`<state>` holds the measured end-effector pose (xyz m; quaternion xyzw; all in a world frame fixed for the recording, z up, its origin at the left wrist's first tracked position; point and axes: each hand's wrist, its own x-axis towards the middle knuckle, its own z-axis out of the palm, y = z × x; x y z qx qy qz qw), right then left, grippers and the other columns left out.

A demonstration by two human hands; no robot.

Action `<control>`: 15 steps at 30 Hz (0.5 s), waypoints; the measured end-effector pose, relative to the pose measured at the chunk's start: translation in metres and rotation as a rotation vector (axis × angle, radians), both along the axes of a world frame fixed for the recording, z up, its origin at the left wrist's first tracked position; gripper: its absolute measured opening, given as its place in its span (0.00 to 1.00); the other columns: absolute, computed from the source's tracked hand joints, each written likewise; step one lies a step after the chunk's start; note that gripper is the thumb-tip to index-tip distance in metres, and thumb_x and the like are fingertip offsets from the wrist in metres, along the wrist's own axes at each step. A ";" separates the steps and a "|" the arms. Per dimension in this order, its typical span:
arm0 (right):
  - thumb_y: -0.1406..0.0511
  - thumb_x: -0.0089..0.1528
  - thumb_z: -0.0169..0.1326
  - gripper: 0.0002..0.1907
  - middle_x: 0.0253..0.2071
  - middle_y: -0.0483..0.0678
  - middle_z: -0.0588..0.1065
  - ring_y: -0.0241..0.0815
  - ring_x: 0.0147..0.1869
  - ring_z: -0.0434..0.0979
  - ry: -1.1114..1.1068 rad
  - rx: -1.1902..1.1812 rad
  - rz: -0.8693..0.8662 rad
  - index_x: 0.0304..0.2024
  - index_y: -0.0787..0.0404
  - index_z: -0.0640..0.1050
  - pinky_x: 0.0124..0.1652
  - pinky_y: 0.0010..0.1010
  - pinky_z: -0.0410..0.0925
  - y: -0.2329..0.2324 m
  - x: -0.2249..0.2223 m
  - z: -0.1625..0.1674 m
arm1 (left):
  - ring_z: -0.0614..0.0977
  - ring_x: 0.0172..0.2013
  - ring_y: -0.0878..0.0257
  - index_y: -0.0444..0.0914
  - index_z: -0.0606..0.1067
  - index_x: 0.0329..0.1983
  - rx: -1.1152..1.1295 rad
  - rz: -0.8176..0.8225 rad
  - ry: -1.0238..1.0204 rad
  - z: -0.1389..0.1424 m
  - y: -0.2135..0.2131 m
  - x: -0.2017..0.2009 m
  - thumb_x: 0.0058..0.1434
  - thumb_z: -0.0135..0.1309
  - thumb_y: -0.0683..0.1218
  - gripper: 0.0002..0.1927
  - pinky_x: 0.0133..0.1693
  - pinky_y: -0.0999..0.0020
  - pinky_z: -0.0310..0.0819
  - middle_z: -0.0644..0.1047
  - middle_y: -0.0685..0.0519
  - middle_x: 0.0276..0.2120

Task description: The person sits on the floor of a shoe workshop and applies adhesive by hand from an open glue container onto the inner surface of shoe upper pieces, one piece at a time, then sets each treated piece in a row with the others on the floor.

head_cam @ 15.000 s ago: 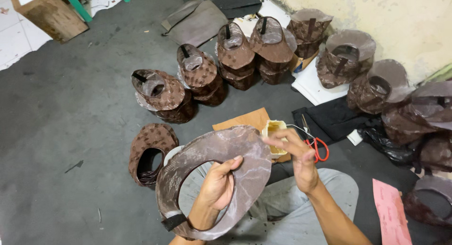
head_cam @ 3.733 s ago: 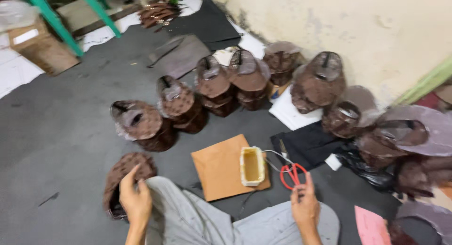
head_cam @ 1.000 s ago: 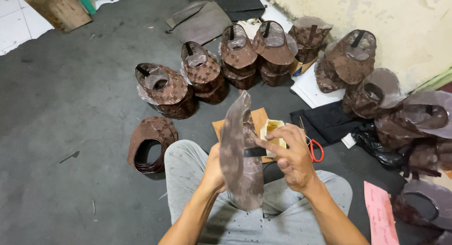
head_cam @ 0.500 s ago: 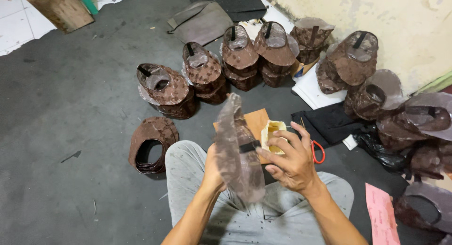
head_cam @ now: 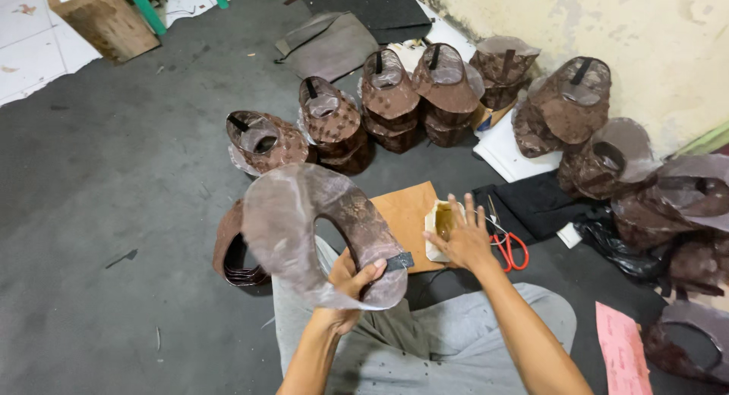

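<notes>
Left hand (head_cam: pixel 351 283): fingers curled shut around the near edge of a curved brown cutout (head_cam: pixel 311 232), thumb across the front, close to a small dark strap end at its right tip. Cutout: horseshoe-shaped, flat, patterned brown with a pale sheen, raised above the lap, open gap toward the near side.

Right hand (head_cam: pixel 465 239): fingers spread wide and straight, nothing gripped, palm down over a small pale glue tub (head_cam: pixel 440 226), fingertips at or just above its rim; contact not clear.

Glue tub: on the right edge of a tan board (head_cam: pixel 402 217) lying flat on the floor, just beyond the knees.

Red-handled scissors (head_cam: pixel 510 247): on the floor just right of the right hand, partly on black cloth (head_cam: pixel 539 205).

Grey trousers (head_cam: pixel 456 349): near edge, under both forearms.

Stack of brown rings (head_cam: pixel 231 251): on the floor, left of the cutout and partly behind it.

Brown hat shapes (head_cam: pixel 395 99): stacked in groups, in a row from far left-centre round to the right, along the wall (head_cam: pixel 645 31); more piled at the right edge.

White sheets (head_cam: pixel 509 144): under the hat shapes near the wall.

Pink paper (head_cam: pixel 623 349): near right on the floor.

Wooden block (head_cam: pixel 99 19): far left corner, beside green legs (head_cam: pixel 144 8).

Dark grey floor (head_cam: pixel 99 198): left half of the scene.
</notes>
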<state>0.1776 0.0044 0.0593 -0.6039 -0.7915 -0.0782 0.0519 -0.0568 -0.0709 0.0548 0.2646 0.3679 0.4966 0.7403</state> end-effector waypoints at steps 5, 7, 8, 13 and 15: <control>0.41 0.65 0.36 0.36 0.73 0.52 0.60 0.57 0.78 0.53 0.231 -0.266 -0.110 0.42 0.58 0.86 0.71 0.53 0.47 -0.014 0.018 -0.003 | 0.80 0.38 0.66 0.30 0.77 0.50 -0.042 0.036 -0.011 -0.019 0.007 -0.005 0.63 0.60 0.41 0.14 0.42 0.67 0.76 0.80 0.53 0.40; 0.43 0.70 0.34 0.37 0.67 0.44 0.71 0.48 0.79 0.62 0.153 -0.346 -0.176 0.38 0.60 0.87 0.76 0.49 0.50 -0.025 0.024 0.003 | 0.80 0.37 0.68 0.31 0.77 0.48 0.042 0.021 -0.033 -0.028 0.013 0.000 0.62 0.60 0.42 0.13 0.42 0.69 0.75 0.80 0.54 0.39; 0.42 0.71 0.33 0.38 0.63 0.46 0.73 0.49 0.75 0.66 0.433 -0.275 -0.071 0.40 0.61 0.85 0.73 0.47 0.54 -0.030 0.027 0.009 | 0.80 0.37 0.68 0.32 0.77 0.47 0.083 0.017 -0.047 -0.030 0.015 0.004 0.61 0.60 0.42 0.13 0.42 0.69 0.75 0.81 0.55 0.38; 0.39 0.72 0.21 0.46 0.53 0.55 0.72 0.52 0.62 0.70 1.227 -0.110 0.378 0.52 0.64 0.81 0.67 0.41 0.57 -0.066 0.021 0.048 | 0.76 0.46 0.70 0.39 0.66 0.58 0.284 0.130 0.111 -0.013 0.022 0.028 0.56 0.61 0.41 0.27 0.49 0.72 0.72 0.75 0.58 0.46; 0.37 0.71 0.21 0.48 0.51 0.55 0.70 0.52 0.60 0.69 1.201 -0.114 0.365 0.53 0.65 0.81 0.66 0.41 0.58 -0.074 0.014 0.058 | 0.76 0.48 0.69 0.41 0.64 0.61 0.277 0.125 0.185 0.001 0.015 0.032 0.53 0.61 0.41 0.32 0.51 0.71 0.73 0.75 0.57 0.48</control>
